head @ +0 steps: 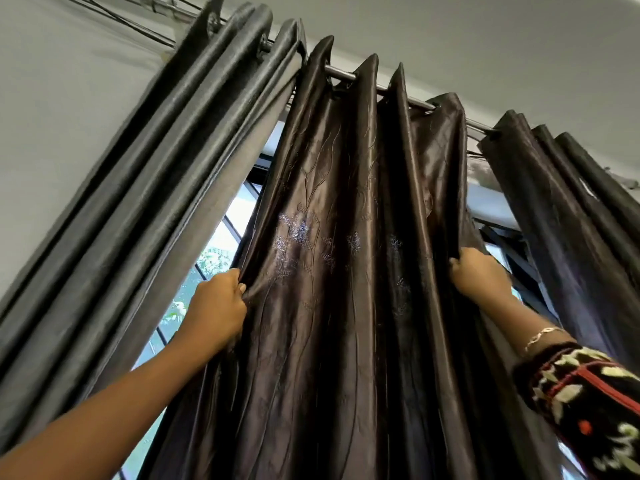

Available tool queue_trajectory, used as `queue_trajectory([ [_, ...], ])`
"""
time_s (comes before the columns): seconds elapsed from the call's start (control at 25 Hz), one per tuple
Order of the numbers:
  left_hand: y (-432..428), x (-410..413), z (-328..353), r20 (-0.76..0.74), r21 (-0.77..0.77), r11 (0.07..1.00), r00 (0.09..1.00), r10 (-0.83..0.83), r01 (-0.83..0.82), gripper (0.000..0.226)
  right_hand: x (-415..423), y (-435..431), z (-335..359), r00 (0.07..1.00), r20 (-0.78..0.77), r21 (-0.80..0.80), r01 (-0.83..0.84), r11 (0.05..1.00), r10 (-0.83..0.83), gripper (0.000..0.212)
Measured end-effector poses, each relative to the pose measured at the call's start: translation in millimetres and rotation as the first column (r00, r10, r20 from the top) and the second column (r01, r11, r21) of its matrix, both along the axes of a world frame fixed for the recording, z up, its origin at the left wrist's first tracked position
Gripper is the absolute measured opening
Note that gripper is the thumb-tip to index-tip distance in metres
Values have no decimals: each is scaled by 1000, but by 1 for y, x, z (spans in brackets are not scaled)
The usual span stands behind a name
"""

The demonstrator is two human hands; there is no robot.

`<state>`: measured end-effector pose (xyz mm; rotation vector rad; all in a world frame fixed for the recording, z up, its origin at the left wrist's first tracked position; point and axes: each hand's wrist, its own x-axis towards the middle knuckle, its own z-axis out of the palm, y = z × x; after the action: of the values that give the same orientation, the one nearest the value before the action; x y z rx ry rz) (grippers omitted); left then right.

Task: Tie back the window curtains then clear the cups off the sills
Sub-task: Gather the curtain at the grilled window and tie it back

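Observation:
A dark brown satin curtain (pixel 346 254) with embroidered sprigs hangs by eyelets from a metal rod (pixel 341 73), seen from below. My left hand (pixel 216 306) grips the curtain's left edge, fingers curled into the cloth. Raised at about the same height, my right hand (pixel 478 273) grips its right edge. The brown panel is bunched into deep folds between both hands. No cups or sills are in view.
A grey curtain (pixel 166 174) hangs gathered at the left and another dark curtain (pixel 568 216) at the right. Window glass with dark bars (pixel 221 244) shows in the gaps. White wall and ceiling lie above, with cables near the rod's left end.

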<state>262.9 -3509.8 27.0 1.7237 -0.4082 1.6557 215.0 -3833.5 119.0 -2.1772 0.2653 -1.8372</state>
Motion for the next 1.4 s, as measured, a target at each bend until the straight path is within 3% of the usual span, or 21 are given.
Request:
queue_trajectory([
  [0.12,-1,1,0,7,13,1000,1000,-24,24,31,0,57,7,996,54,-51,-66,997,69,27],
  [0.36,23,1,2,51,28,1000,999,-2,0,12,-2,192,29,961,-60,-329,-273,904,269,29],
  [0.52,49,-10,5,115,45,999,993,13,-18,26,-13,260,46,868,-119,-422,-484,767,483,20],
  [0.64,57,-16,6,198,82,996,978,-61,45,39,-15,266,39,844,-152,-442,-523,729,514,35],
  [0.76,36,-23,1,275,165,973,940,-202,161,44,-7,239,20,866,-110,-450,-482,752,488,17],
  [0.92,-36,-23,3,277,263,926,899,-341,270,50,7,174,-13,943,23,-454,-286,844,332,23],
  [1.04,-106,-14,13,284,324,923,910,-303,206,49,27,101,-22,958,144,-436,-164,885,248,21],
  [1.2,-217,2,43,251,418,900,937,-244,123,48,42,-14,-13,973,139,-429,-110,896,186,18],
  [1.32,-309,0,74,200,472,878,960,-196,81,53,42,-99,6,965,126,-388,-165,907,230,10],
  [1.4,-367,-2,85,168,483,875,975,-146,48,45,43,-150,16,954,131,-327,-213,921,268,3],
])
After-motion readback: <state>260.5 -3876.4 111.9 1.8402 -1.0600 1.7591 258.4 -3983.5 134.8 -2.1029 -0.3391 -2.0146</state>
